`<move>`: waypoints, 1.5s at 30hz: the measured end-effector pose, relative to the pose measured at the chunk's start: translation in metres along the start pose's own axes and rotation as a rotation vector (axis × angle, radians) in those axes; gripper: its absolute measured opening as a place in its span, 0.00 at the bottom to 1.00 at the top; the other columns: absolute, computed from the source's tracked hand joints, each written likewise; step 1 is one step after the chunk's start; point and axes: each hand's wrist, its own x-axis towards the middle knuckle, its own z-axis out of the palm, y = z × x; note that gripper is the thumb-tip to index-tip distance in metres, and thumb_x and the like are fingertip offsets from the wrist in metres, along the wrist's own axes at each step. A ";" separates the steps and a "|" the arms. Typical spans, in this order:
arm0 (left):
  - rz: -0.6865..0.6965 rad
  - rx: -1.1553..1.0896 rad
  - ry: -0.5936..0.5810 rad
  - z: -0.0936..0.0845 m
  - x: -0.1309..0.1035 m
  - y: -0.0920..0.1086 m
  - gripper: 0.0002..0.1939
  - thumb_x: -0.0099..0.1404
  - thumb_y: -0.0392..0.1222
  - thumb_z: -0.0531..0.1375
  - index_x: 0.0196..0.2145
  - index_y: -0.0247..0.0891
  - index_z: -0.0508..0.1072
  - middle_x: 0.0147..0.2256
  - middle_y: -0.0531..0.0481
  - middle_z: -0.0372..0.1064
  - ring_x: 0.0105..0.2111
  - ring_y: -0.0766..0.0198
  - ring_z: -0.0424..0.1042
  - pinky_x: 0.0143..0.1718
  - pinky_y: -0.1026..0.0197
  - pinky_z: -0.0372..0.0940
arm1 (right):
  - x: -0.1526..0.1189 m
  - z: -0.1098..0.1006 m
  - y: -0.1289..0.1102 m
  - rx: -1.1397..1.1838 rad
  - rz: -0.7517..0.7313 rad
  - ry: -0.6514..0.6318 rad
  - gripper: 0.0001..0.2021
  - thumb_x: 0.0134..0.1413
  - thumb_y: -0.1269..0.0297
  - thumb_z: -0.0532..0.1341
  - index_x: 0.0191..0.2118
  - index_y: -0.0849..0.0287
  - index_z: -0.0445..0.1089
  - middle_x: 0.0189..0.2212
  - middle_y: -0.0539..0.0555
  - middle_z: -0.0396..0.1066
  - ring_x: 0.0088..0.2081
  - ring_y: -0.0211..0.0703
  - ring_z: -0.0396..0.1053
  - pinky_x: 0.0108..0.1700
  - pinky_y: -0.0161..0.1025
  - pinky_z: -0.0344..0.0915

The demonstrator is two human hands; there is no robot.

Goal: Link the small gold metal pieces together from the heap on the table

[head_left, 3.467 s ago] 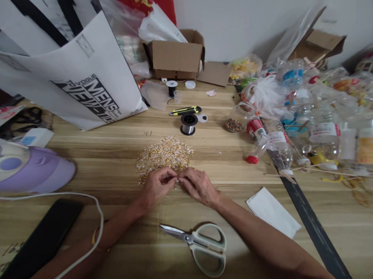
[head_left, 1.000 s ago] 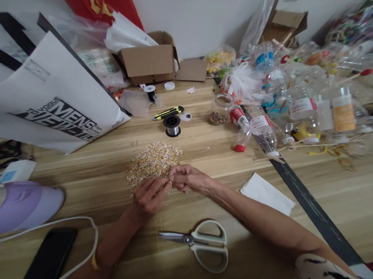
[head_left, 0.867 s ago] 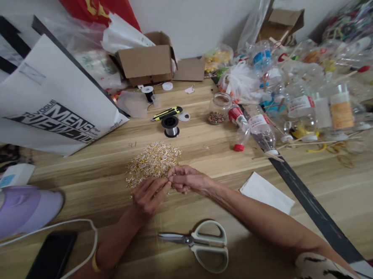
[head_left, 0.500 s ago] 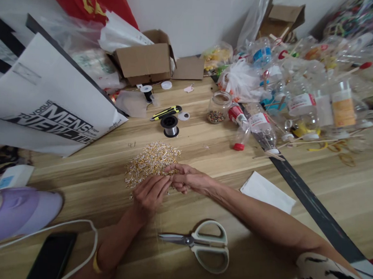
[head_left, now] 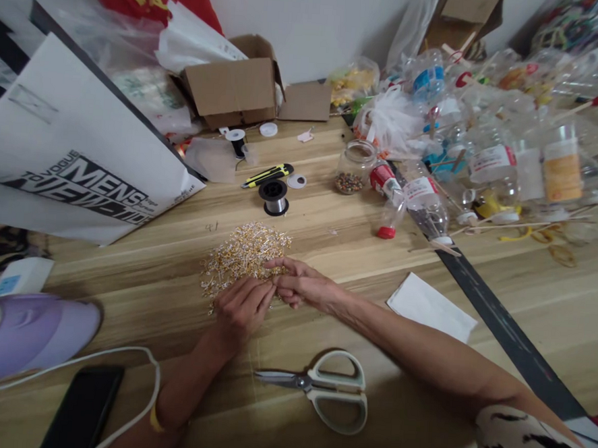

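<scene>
Head camera view: I see my left hand (head_left: pixel 243 308) and right hand (head_left: pixel 302 288) meeting fingertip to fingertip at the near edge of a heap of small gold and silver beaded pins (head_left: pixel 246 253) on the wooden table (head_left: pixel 528 292). Both hands have their fingers pinched together over something tiny from the heap; I cannot make out the piece itself between them. The right index finger reaches out over the pile's edge, touching it. The heap lies in the middle of the table, just beyond my hands.

Near my forearms lies a pair of scissors with pale handles (head_left: pixel 324 388), blades closed, pointing left. A spool of fine wire (head_left: pixel 275 197) stands beyond the heap, with a yellow-and-black utility knife (head_left: pixel 267 175) just behind it. To the right sit a glass jar of mixed beads (head_left: pixel 352 168), a small bottle with a red cap (head_left: pixel 391 216) and a white sheet of paper (head_left: pixel 430 308). At left are a white printed bag (head_left: pixel 80 163), a purple appliance (head_left: pixel 33 333) and a black phone (head_left: pixel 82 410).
</scene>
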 end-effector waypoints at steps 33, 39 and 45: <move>-0.609 -0.595 -0.223 -0.004 -0.001 -0.008 0.08 0.62 0.39 0.56 0.26 0.36 0.68 0.22 0.55 0.63 0.23 0.70 0.61 0.25 0.67 0.56 | 0.003 -0.012 0.009 -0.689 -0.445 0.051 0.08 0.57 0.61 0.56 0.33 0.61 0.65 0.24 0.48 0.62 0.26 0.34 0.58 0.29 0.31 0.55; -0.605 -0.606 -0.263 -0.005 -0.001 -0.009 0.09 0.63 0.40 0.56 0.26 0.36 0.68 0.22 0.56 0.62 0.22 0.70 0.61 0.25 0.67 0.56 | 0.002 -0.013 0.006 -0.682 -0.411 0.026 0.09 0.57 0.60 0.56 0.32 0.61 0.65 0.23 0.48 0.61 0.26 0.34 0.58 0.29 0.31 0.55; -0.639 -0.637 -0.280 -0.006 0.000 -0.009 0.10 0.64 0.42 0.55 0.27 0.36 0.68 0.23 0.55 0.63 0.23 0.69 0.61 0.26 0.67 0.56 | 0.002 -0.013 0.006 -0.537 -0.339 -0.025 0.12 0.56 0.56 0.57 0.33 0.61 0.64 0.24 0.48 0.62 0.27 0.34 0.60 0.31 0.32 0.57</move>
